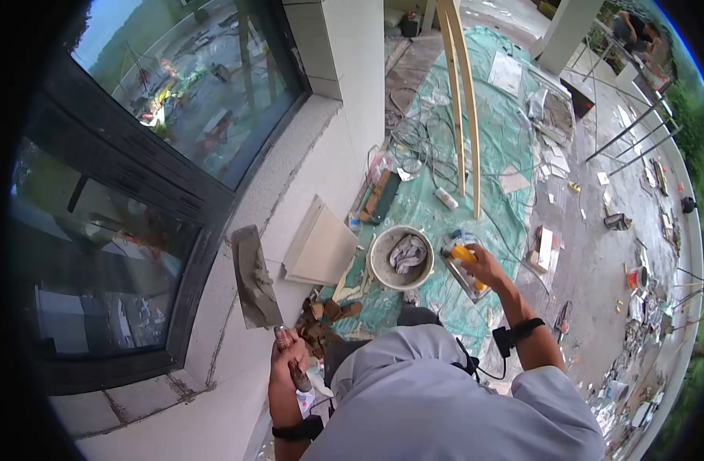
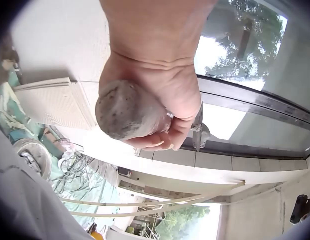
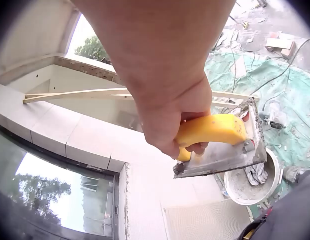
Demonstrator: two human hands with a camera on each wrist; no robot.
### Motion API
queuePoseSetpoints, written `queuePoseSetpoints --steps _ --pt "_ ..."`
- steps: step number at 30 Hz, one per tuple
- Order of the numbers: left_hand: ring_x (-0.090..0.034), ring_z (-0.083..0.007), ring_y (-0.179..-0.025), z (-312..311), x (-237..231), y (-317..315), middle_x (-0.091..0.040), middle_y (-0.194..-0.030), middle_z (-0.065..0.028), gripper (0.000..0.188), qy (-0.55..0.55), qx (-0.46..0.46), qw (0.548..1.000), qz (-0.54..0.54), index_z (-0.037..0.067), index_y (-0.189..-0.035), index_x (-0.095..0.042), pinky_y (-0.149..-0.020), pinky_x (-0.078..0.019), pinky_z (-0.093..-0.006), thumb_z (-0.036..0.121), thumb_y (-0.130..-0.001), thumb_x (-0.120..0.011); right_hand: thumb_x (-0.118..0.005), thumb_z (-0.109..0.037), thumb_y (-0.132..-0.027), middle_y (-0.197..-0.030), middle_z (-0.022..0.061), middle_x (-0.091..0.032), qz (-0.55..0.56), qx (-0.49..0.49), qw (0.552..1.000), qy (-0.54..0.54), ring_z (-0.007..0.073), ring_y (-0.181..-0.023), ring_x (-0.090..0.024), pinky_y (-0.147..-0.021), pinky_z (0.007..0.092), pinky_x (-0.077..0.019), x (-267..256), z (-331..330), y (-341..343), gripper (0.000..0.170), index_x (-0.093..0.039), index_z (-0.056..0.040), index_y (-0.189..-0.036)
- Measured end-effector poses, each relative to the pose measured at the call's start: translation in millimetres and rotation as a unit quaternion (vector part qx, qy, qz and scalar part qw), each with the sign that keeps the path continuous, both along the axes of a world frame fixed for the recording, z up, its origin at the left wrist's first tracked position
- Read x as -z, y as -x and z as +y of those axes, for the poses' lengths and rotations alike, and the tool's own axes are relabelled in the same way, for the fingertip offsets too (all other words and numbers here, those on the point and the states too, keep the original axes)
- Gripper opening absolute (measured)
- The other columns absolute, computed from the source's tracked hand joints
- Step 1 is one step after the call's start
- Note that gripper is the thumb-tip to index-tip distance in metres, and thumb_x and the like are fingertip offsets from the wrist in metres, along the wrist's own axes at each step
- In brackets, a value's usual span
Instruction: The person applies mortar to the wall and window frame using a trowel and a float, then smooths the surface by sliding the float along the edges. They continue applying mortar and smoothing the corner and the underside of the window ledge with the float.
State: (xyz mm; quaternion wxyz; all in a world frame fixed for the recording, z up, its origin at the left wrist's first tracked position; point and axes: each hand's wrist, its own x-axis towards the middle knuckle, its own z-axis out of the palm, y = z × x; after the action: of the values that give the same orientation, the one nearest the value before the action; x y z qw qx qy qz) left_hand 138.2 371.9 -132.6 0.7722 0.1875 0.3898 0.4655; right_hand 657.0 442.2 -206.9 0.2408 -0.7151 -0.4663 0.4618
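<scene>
My left hand (image 1: 289,355) grips the handle of a trowel (image 1: 252,269), its long blade pointing up the wall below the window and carrying grey mortar. In the left wrist view, my fingers curl around the mortar-caked handle (image 2: 127,111), and a sliver of the blade (image 2: 198,131) shows past them. My right hand (image 1: 486,267) grips the yellow handle (image 3: 215,131) of a flat plastering trowel. Its rectangular metal plate (image 3: 222,159) has dried mortar along the edges. Beside it in the head view stands a round bucket (image 1: 379,269) with a grey cloth (image 1: 407,253) inside.
Tiles (image 1: 321,246) lean against the wall, the front one with combed ridges. A window (image 1: 198,184) with a rough sill is at the left. Two long wooden strips (image 1: 463,100) rise over a green sheet (image 1: 490,131). Cables (image 1: 421,146) and rubble litter the floor.
</scene>
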Motion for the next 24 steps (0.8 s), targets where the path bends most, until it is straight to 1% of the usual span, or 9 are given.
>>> queuePoseSetpoints --steps 2,6,11,13,15,18,20,22,24 --pt "-0.047 -0.0123 -0.048 13 1 -23 -0.044 -0.068 -0.0001 0.031 -0.022 -0.014 0.999 -0.023 0.009 -0.107 -0.049 -0.043 -0.0393 -0.0254 0.018 -0.084 -0.068 -0.070 -0.021 -0.082 -0.099 0.0188 -0.067 -0.013 0.003 1.000 0.005 0.0224 -0.077 -0.066 -0.071 0.0348 -0.0520 8 12 -33 0.054 -0.051 0.0009 -0.127" --pt "-0.046 -0.0116 -0.047 25 -12 -39 -0.044 -0.067 -0.0003 0.034 0.015 -0.030 0.999 0.021 0.009 -0.108 -0.048 -0.041 -0.0386 -0.0248 0.021 -0.084 -0.070 -0.070 -0.027 -0.081 -0.098 0.0195 -0.067 -0.039 0.031 0.999 -0.018 0.0260 -0.084 -0.067 -0.076 0.0357 -0.0509 29 11 -79 0.056 -0.052 0.0028 -0.126" --pt "-0.047 -0.0112 -0.047 55 -14 -38 -0.044 -0.067 -0.0004 0.034 0.013 -0.010 0.999 0.045 0.009 -0.108 -0.047 -0.040 -0.0389 -0.0235 0.020 -0.084 -0.069 -0.069 -0.027 -0.081 -0.096 0.0185 -0.067 -0.034 0.067 0.996 0.044 0.0240 -0.078 -0.067 -0.072 0.0346 -0.0512 40 -8 -79 0.056 -0.051 0.0035 -0.125" --pt "-0.047 -0.0115 -0.046 74 -12 -39 -0.044 -0.065 -0.0005 0.034 0.023 0.019 0.997 0.073 0.009 -0.106 -0.048 -0.040 -0.0394 -0.0241 0.020 -0.083 -0.071 -0.068 -0.023 -0.084 -0.091 0.0121 -0.066 0.004 0.107 0.991 0.077 0.0166 -0.071 -0.062 -0.064 0.0300 -0.0503 33 -14 -64 0.050 -0.052 0.0015 -0.125" --pt "-0.047 -0.0121 -0.045 97 2 -42 -0.045 -0.064 -0.0007 0.034 0.010 0.046 0.998 0.048 0.009 -0.104 -0.049 -0.040 -0.0396 -0.0244 0.020 -0.082 -0.072 -0.067 -0.021 -0.085 -0.084 0.0080 -0.063 0.032 0.156 0.982 0.099 0.0141 -0.068 -0.061 -0.061 0.0288 -0.0490 26 -13 -50 0.040 -0.055 0.0033 -0.116" --pt "-0.049 -0.0123 -0.045 127 20 -36 -0.047 -0.064 -0.0012 0.033 0.017 0.094 0.995 0.012 0.009 -0.101 -0.049 -0.041 -0.0403 -0.0253 0.019 -0.081 -0.073 -0.066 -0.016 -0.085 -0.081 0.0073 -0.062 0.113 0.242 0.958 0.101 0.0148 -0.067 -0.061 -0.060 0.0289 -0.0494 8 -16 -39 0.033 -0.058 0.0059 -0.108" --pt "-0.049 -0.0123 -0.046 159 31 -47 -0.047 -0.064 -0.0013 0.032 -0.005 0.107 0.994 -0.026 0.009 -0.101 -0.049 -0.041 -0.0404 -0.0254 0.018 -0.081 -0.073 -0.064 -0.017 -0.085 -0.079 0.0074 -0.061 0.094 0.255 0.959 0.086 0.0160 -0.065 -0.061 -0.060 0.0294 -0.0500 -10 -7 -42 0.029 -0.059 0.0053 -0.103" --pt "-0.049 -0.0122 -0.045 171 22 -45 -0.048 -0.064 -0.0016 0.030 0.005 0.113 0.993 0.016 0.009 -0.098 -0.050 -0.041 -0.0403 -0.0255 0.018 -0.081 -0.073 -0.063 -0.018 -0.086 -0.078 0.0073 -0.061 0.090 0.262 0.959 0.063 0.0162 -0.065 -0.061 -0.061 0.0296 -0.0503 -33 -9 -43 0.028 -0.059 0.0047 -0.102" --pt "-0.050 -0.0123 -0.046 184 20 -42 -0.050 -0.065 -0.0022 0.027 -0.008 0.127 0.992 0.005 0.009 -0.094 -0.051 -0.041 -0.0413 -0.0258 0.018 -0.080 -0.073 -0.062 -0.021 -0.088 -0.078 0.0072 -0.060 0.073 0.271 0.959 0.030 0.0162 -0.066 -0.060 -0.063 0.0298 -0.0503 -52 4 -42 0.027 -0.059 0.0032 -0.099"
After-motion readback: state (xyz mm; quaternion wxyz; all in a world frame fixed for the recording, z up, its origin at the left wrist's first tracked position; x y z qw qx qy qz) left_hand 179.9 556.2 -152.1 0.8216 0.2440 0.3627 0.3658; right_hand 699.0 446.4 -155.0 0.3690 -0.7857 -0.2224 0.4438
